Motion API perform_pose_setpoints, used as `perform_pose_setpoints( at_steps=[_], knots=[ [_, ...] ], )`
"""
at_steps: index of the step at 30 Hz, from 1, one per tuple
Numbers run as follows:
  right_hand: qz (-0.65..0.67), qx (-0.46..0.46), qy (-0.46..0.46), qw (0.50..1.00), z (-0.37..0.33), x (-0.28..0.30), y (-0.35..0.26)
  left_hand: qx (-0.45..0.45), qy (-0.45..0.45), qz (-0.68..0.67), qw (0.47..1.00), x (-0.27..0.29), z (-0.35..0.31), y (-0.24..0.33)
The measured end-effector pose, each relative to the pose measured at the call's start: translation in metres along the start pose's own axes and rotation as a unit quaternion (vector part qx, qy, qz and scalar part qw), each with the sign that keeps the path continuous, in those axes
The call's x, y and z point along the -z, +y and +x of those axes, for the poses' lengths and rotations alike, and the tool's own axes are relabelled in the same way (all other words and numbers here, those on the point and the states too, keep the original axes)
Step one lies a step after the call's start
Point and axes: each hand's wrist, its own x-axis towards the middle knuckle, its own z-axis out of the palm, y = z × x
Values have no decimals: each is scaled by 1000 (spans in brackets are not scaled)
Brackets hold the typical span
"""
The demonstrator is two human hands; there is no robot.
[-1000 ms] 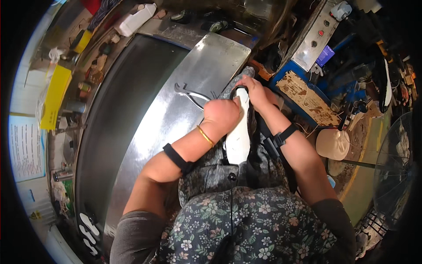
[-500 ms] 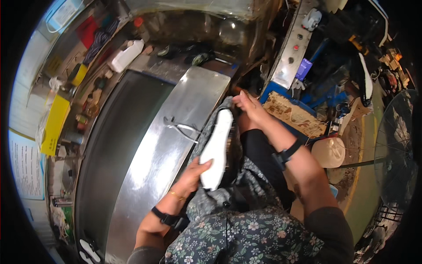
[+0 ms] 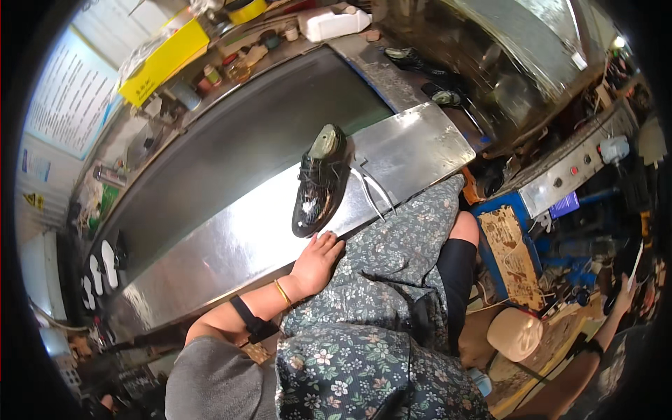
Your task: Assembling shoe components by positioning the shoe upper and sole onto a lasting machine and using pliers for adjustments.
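A glossy black lace-up shoe (image 3: 318,185) stands upright on the steel ledge (image 3: 231,252), with a greenish last (image 3: 326,142) filling its opening. My left hand (image 3: 318,262) lies flat at the ledge's near edge, fingers stretched toward the toe of the shoe and holding nothing. Right of the shoe, metal pincers (image 3: 374,190) rest with their handles over the edge. Far to the right, my right hand (image 3: 622,294) is closed at a white-soled shoe (image 3: 635,267), seen nearly edge-on and partly lost in the dark rim.
Behind the ledge runs a dark belt (image 3: 231,133), with several white-soled shoes (image 3: 108,262) at its left end. A yellow box (image 3: 164,59) and white jug (image 3: 336,24) stand along the back. At right are a blue-framed stand (image 3: 507,252), control panel (image 3: 570,171) and beige container (image 3: 514,334).
The white-soled shoe has left my left hand, and a black shoe now stands on the ledge. My right arm has swung far right to another shoe. The view has turned.
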Motion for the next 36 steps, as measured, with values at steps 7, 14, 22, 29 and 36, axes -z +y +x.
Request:
perform_pose_setpoints(
  at_steps=[7,14,22,29,36],
  knots=[
    [153,180,92,967,-134,-49,-124,-96,94,-478,868,45,65,55],
    [473,154,-280,821,-383,-109,-341,-3,114,-690,714,98,147,124],
    [452,2,-707,544,-366,-77,-382,-114,-108,-405,901,106,98,72],
    [671,-270,-516,459,-399,-114,-339,85,274,-389,875,78,74,-5],
    [619,-48,-199,758,-284,-260,-447,204,282,-124,929,60,117,-74]
  ],
)
